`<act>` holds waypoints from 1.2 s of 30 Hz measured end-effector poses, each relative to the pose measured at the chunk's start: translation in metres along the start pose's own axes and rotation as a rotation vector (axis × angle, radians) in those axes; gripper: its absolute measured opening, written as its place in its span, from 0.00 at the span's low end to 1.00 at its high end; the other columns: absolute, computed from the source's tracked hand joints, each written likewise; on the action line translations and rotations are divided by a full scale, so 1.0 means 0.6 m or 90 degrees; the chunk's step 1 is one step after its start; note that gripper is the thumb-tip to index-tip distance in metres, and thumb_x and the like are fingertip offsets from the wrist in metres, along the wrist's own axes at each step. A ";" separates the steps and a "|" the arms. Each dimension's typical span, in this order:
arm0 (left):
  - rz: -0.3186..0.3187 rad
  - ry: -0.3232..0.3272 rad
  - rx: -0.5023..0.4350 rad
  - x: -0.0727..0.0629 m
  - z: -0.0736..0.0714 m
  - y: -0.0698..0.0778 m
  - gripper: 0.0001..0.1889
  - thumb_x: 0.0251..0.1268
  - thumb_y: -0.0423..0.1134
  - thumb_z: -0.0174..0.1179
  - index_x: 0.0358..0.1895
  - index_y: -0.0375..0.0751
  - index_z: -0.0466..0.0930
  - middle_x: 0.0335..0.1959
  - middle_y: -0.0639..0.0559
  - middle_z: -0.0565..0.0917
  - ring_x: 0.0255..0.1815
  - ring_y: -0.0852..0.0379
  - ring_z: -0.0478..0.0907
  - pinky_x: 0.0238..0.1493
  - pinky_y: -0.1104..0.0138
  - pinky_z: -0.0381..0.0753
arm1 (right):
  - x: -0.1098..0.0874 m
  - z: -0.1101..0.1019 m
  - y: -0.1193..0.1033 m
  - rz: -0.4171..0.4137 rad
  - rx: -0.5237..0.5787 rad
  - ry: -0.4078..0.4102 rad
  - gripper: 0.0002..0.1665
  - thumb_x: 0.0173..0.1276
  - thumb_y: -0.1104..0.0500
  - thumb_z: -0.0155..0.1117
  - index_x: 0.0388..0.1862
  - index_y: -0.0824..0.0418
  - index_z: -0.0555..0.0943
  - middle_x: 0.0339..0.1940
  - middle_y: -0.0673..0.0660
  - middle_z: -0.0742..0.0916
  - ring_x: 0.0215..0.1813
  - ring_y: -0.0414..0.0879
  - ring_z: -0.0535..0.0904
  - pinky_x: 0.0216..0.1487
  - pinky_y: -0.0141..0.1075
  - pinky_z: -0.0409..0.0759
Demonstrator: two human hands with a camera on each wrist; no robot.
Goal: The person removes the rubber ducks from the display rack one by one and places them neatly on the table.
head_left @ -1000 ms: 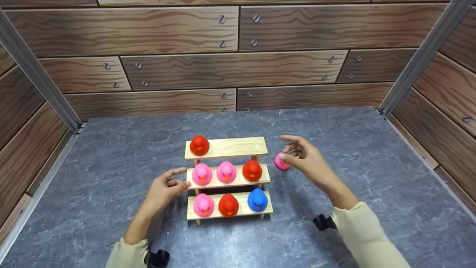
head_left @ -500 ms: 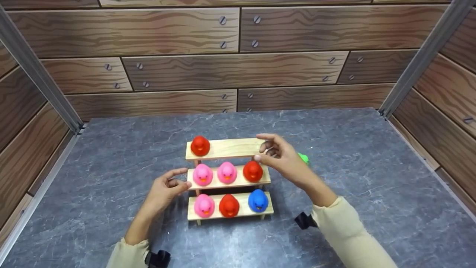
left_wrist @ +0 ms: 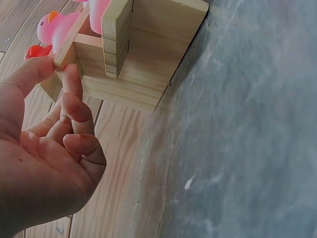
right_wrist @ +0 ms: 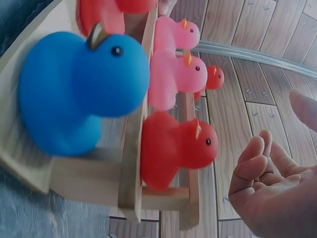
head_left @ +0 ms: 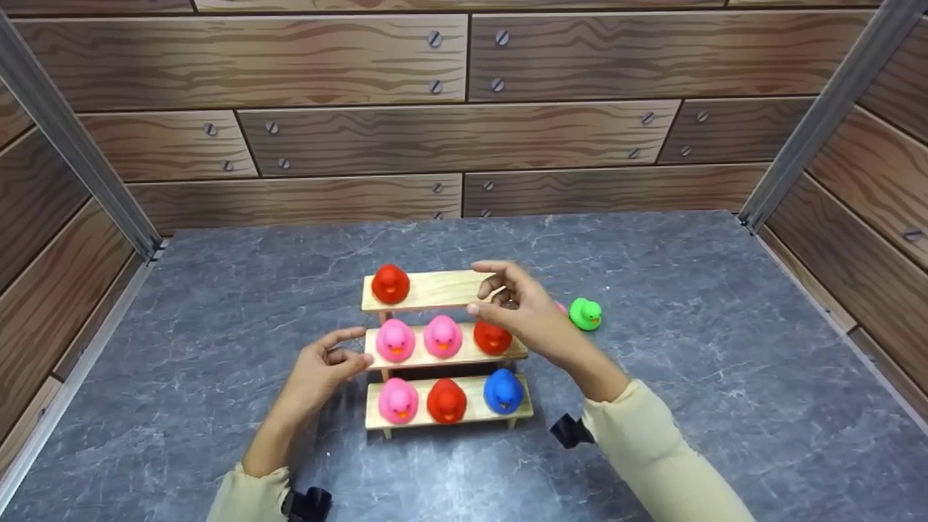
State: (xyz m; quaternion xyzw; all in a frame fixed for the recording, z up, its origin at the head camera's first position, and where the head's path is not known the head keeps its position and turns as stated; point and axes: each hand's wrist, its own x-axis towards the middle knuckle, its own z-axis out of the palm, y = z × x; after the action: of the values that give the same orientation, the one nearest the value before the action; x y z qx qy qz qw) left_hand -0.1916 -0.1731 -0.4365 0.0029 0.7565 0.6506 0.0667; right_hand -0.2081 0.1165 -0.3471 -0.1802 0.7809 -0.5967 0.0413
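Observation:
A three-tier wooden display stand (head_left: 449, 288) holds rubber ducks. My left hand (head_left: 319, 373) pinches the left end of its middle shelf between thumb and index finger; the other fingers curl in. Over the right part of the top shelf hovers my right hand (head_left: 525, 308), thumb and index finger apart, nothing between them. A red duck (head_left: 391, 283) sits at the top left. Two pink ducks (head_left: 443, 337) and a red duck (right_wrist: 173, 151) stand on the middle shelf. The bottom shelf bears a pink duck (head_left: 398, 401), a red duck (head_left: 446, 400) and a blue duck (head_left: 503, 391).
To the right of the stand, a green duck (head_left: 586, 314) rests on the grey marbled table (head_left: 689, 304). Beside it a pink duck (head_left: 561, 308) is mostly hidden behind my right hand. Wood-patterned walls (head_left: 464, 134) enclose the back and sides.
My right hand has moved left, from beside the pink duck on the table to over the top shelf, uncovering the green duck. The left hand keeps its hold on the stand.

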 end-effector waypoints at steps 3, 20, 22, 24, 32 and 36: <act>-0.003 0.004 -0.002 0.000 0.001 0.000 0.26 0.58 0.30 0.64 0.62 0.31 0.71 0.26 0.55 0.84 0.33 0.57 0.81 0.36 0.69 0.75 | 0.006 0.009 0.001 0.004 0.001 0.002 0.31 0.62 0.64 0.66 0.64 0.66 0.69 0.38 0.51 0.76 0.37 0.43 0.71 0.40 0.29 0.70; 0.019 -0.012 0.013 0.002 -0.004 -0.002 0.28 0.59 0.32 0.64 0.63 0.29 0.69 0.25 0.57 0.83 0.32 0.60 0.81 0.34 0.70 0.73 | 0.040 0.044 -0.004 0.019 -0.008 -0.015 0.31 0.62 0.61 0.66 0.64 0.64 0.70 0.38 0.51 0.77 0.35 0.42 0.71 0.40 0.30 0.71; 0.017 -0.008 0.016 0.002 -0.004 -0.002 0.28 0.59 0.32 0.64 0.64 0.30 0.69 0.25 0.57 0.84 0.32 0.60 0.82 0.34 0.70 0.73 | 0.045 0.048 -0.002 0.020 -0.009 -0.017 0.31 0.63 0.61 0.66 0.64 0.64 0.70 0.39 0.52 0.77 0.35 0.42 0.71 0.40 0.30 0.71; 0.013 -0.003 0.017 0.002 -0.003 -0.001 0.28 0.59 0.32 0.64 0.64 0.30 0.70 0.26 0.56 0.85 0.33 0.59 0.82 0.35 0.70 0.74 | 0.049 0.051 -0.001 0.025 -0.008 -0.020 0.31 0.63 0.61 0.66 0.64 0.63 0.70 0.39 0.52 0.77 0.35 0.42 0.70 0.39 0.29 0.71; 0.009 -0.003 0.019 0.003 -0.003 -0.001 0.28 0.59 0.32 0.64 0.63 0.31 0.70 0.27 0.55 0.85 0.33 0.57 0.83 0.35 0.69 0.75 | 0.060 0.062 -0.003 0.032 -0.012 -0.020 0.31 0.62 0.60 0.67 0.64 0.64 0.70 0.39 0.53 0.76 0.33 0.41 0.69 0.36 0.28 0.70; 0.006 -0.002 0.022 0.003 -0.002 -0.001 0.27 0.59 0.32 0.64 0.63 0.31 0.71 0.26 0.55 0.84 0.32 0.57 0.82 0.34 0.69 0.74 | 0.065 0.066 -0.003 0.046 -0.023 -0.011 0.31 0.61 0.60 0.68 0.63 0.64 0.72 0.37 0.52 0.75 0.32 0.41 0.69 0.36 0.29 0.69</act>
State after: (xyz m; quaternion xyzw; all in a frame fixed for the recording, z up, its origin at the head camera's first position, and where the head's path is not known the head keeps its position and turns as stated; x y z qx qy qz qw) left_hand -0.1932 -0.1742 -0.4373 0.0089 0.7673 0.6380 0.0646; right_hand -0.2327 0.0671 -0.3506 -0.1579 0.7971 -0.5791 0.0663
